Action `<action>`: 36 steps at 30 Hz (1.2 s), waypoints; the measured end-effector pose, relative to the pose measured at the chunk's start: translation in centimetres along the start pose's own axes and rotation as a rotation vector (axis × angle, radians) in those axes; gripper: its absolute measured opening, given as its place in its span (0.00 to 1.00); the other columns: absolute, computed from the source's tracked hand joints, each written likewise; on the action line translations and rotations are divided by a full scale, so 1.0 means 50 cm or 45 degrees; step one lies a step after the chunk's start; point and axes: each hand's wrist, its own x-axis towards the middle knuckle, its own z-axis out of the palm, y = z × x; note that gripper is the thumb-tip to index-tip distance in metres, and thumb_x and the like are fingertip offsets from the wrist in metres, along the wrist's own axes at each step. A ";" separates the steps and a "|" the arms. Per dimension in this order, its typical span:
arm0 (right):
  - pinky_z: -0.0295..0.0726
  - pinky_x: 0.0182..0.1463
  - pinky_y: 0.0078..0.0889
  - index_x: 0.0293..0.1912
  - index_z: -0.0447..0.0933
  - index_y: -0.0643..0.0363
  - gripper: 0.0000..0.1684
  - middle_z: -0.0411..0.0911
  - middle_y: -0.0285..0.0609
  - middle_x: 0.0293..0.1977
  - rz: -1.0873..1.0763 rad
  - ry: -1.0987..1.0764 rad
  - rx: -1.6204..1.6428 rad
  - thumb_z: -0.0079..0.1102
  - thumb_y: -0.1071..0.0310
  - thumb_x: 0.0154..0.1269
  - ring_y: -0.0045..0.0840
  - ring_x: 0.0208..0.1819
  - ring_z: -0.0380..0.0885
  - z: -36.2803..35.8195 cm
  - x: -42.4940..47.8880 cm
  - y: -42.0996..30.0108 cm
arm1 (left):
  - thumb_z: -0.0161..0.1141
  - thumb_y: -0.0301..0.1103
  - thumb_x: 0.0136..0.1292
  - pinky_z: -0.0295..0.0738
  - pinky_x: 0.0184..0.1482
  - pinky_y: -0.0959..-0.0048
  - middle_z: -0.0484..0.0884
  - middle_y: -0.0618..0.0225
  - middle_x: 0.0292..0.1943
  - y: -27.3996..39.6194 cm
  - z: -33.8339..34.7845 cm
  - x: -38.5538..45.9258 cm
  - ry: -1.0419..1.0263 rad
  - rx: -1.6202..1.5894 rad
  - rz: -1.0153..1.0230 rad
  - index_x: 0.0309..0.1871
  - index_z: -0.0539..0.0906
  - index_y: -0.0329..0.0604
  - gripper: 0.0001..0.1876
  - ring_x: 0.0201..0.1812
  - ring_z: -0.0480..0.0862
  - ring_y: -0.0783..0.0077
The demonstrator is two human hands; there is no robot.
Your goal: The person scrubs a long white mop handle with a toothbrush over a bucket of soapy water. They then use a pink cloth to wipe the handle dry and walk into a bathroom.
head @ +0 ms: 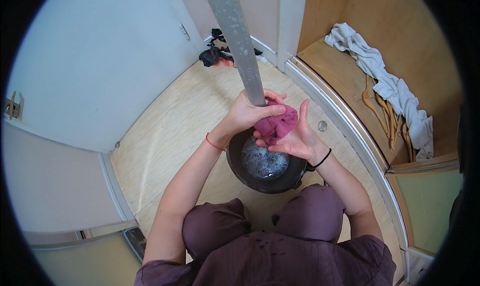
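Note:
My left hand [243, 111] is wrapped around the lower end of a long grey pole [242, 45] with wet spots along it. Its thumb lies over a bunched pink cloth [277, 122] at the pole's end. From the right and below, my right hand [300, 141] supports the cloth, thumb raised and fingers partly under it. The cloth hides how the pole ends. Beneath both hands stands a dark bucket [270, 186] on the floor, between them and my knees. Foamy water [266, 158] fills its bottom.
Black plastic bags [212, 55] lie in the far corner beside a pale door [101, 49]. To the right, an open wooden cabinet [326, 64] holds a white cloth [390, 83] and several wooden hangers [388, 117]. A small round metal fitting [322, 126] sits in the tiled floor [180, 109].

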 end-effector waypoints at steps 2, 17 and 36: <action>0.79 0.63 0.57 0.73 0.57 0.58 0.69 0.71 0.64 0.60 -0.013 -0.048 -0.040 0.30 0.11 0.50 0.62 0.63 0.72 0.021 0.006 -0.007 | 0.73 0.28 0.60 0.80 0.54 0.72 0.88 0.65 0.39 0.004 -0.003 -0.007 -0.030 0.012 -0.019 0.40 0.87 0.35 0.08 0.56 0.85 0.68; 0.81 0.61 0.53 0.57 0.72 0.63 0.29 0.79 0.47 0.43 -0.009 0.398 -0.253 0.66 0.52 0.68 0.37 0.47 0.82 0.079 -0.006 -0.023 | 0.65 0.31 0.69 0.77 0.52 0.75 0.85 0.68 0.43 0.010 -0.016 -0.005 -0.306 0.128 -0.057 0.41 0.82 0.37 0.06 0.46 0.82 0.78; 0.80 0.33 0.21 0.41 0.75 0.53 0.08 0.80 0.35 0.33 0.337 0.616 -0.683 0.66 0.71 0.66 0.13 0.27 0.77 0.134 0.040 -0.043 | 0.67 0.29 0.66 0.77 0.57 0.70 0.85 0.53 0.53 0.028 -0.023 -0.033 -0.262 0.025 -0.016 0.37 0.82 0.36 0.06 0.55 0.84 0.67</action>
